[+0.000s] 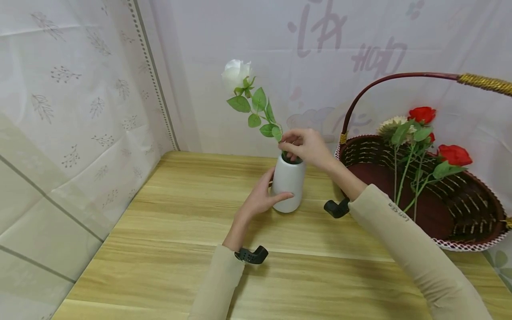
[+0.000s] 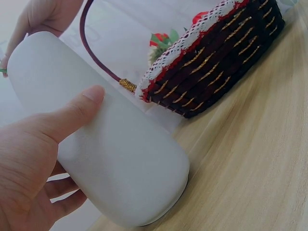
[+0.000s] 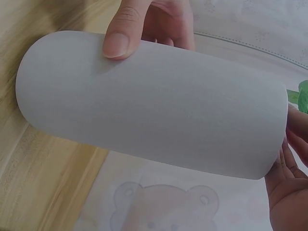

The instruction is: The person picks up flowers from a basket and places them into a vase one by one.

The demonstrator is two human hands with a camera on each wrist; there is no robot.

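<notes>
A white vase (image 1: 288,184) stands upright on the wooden table, and its smooth side fills much of both wrist views. My left hand (image 1: 262,195) grips it low on its left side, the thumb (image 2: 77,113) lying across the front. An artificial white rose (image 1: 237,75) with green leaves (image 1: 259,98) leans up and left out of the vase mouth. At the rim, my right hand (image 1: 310,144) pinches its stem between thumb and fingers. The lower stem is hidden inside the vase.
To the right, a dark woven basket (image 1: 480,191) with a tall arched handle (image 1: 400,76) holds red roses (image 1: 455,154) and a cream-coloured flower (image 1: 390,126). Patterned cloth (image 1: 80,111) hangs at the left and behind the table (image 1: 168,231).
</notes>
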